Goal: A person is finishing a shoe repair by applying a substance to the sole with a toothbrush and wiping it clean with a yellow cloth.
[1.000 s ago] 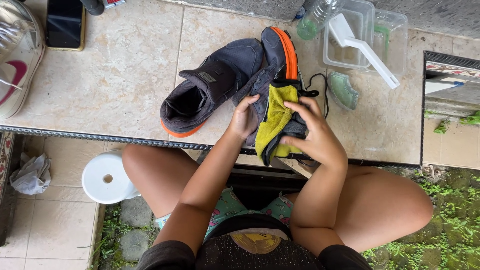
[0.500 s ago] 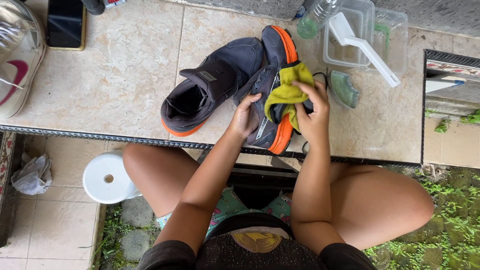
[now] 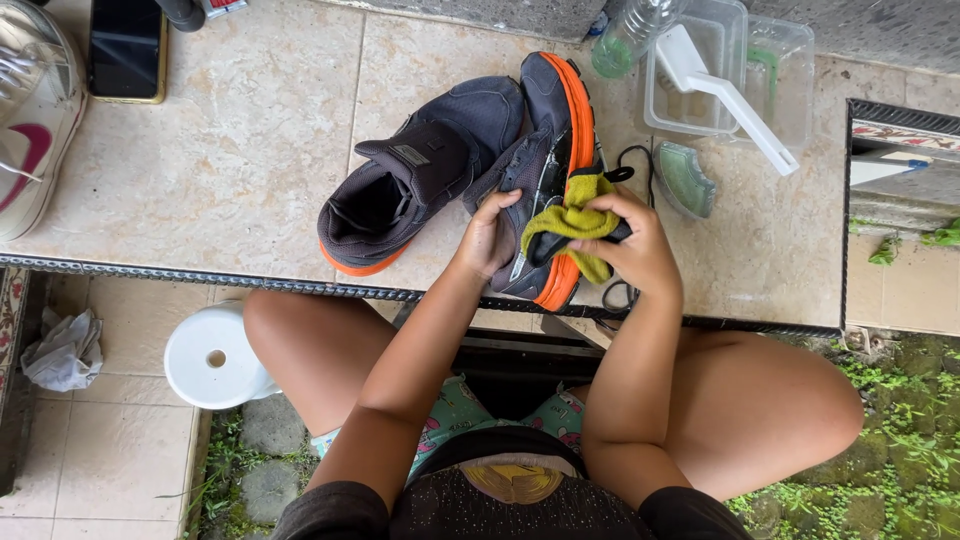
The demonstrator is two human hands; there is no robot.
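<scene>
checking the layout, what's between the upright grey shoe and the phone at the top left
In the head view, nothing: only bare beige tile of the ledge lies between the upright grey shoe and the phone.

On the tiled desk a second dark shoe with an orange sole lies on its side, a phone rests near the far left edge, and a white sneaker shows at the left border. At the far right stand two clear tubs with a white scoop across them, a plastic bottle beside them and a green brush just in front. Below the desk, a white stool and a crumpled cloth sit on the floor.
</scene>
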